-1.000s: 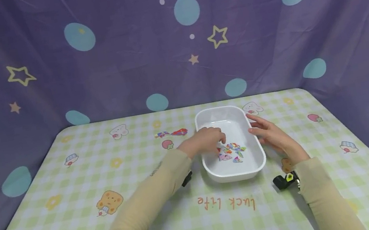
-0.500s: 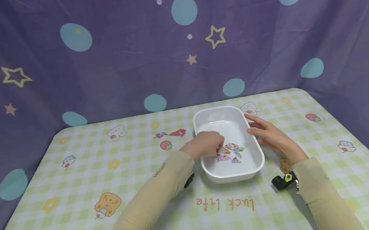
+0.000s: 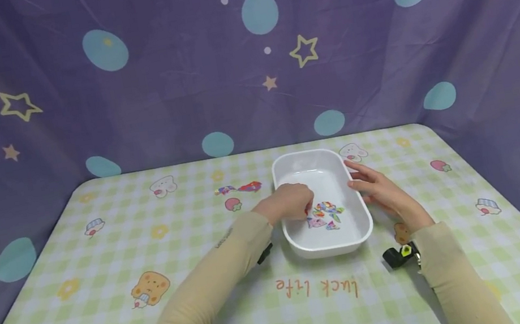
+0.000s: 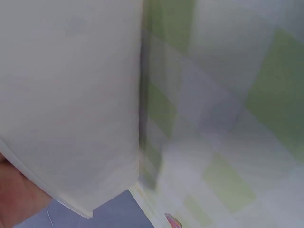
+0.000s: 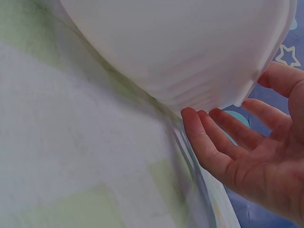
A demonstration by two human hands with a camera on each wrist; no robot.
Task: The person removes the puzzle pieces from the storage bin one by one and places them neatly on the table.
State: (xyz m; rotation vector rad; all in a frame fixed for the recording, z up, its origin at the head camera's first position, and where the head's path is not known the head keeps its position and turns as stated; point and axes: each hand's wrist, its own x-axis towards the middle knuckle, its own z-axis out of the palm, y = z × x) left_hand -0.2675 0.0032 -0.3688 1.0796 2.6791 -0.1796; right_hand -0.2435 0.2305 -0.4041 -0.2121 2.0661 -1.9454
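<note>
A white rectangular tray (image 3: 328, 245) with rounded corners stands on the table. Several small, flat, colourful pieces (image 3: 326, 211) lie on its floor; their exact kind is too small to tell. My left hand (image 3: 292, 201) reaches over the left rim, fingers bent down among the pieces. A bit of red shows by its fingertips, which are mostly hidden. In the left wrist view, the tray's wall (image 4: 71, 85) covers most of that hand (image 4: 19, 197). My right hand (image 3: 380, 187) rests its loosely spread fingers against the tray's right side, seen also in the right wrist view.
Two more colourful flat pieces, one bluish (image 3: 225, 190) and one red (image 3: 250, 187), lie on the table left of the tray. A checked green-and-white cloth (image 3: 214, 318) covers the table. A purple patterned curtain (image 3: 168, 108) hangs behind. A black device (image 3: 400, 256) sits at the right wrist.
My left hand has lowered into the tray, its fingers bending down onto the pieces, then stays there. The right hand keeps its place at the tray's side. The view has shifted slightly.
</note>
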